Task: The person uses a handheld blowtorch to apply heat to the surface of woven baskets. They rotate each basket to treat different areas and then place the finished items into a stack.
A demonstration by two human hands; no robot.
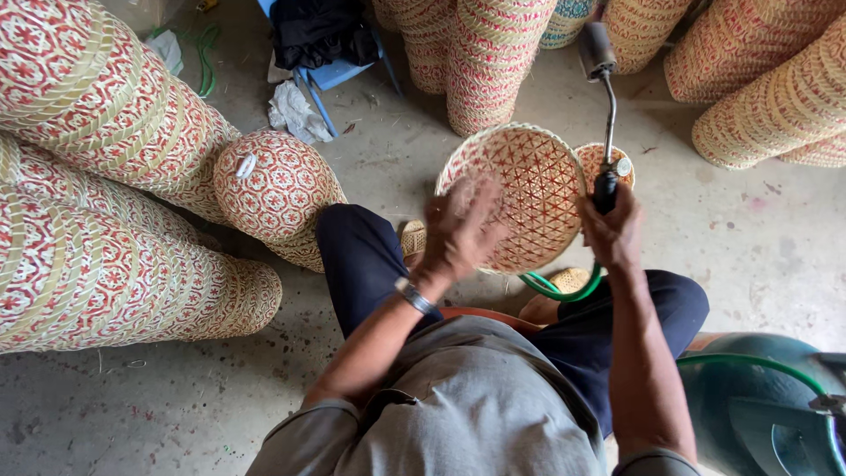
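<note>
Woven red-and-cream basket (pixel 520 194) is tilted open-side up in the gripping left hand (pixel 458 231), so the torch (pixel 604 115), clasped in the right hand (pixel 614 234) at 3 o'clock, clears its rim.

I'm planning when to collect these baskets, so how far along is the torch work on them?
Done or waiting: long stacks of woven baskets lie around the person; the picture doesn't show which are finished. In hand: the left hand holds one round basket, the right hand grips a gas torch. No flame is visible. How many remain can't be counted.
</note>
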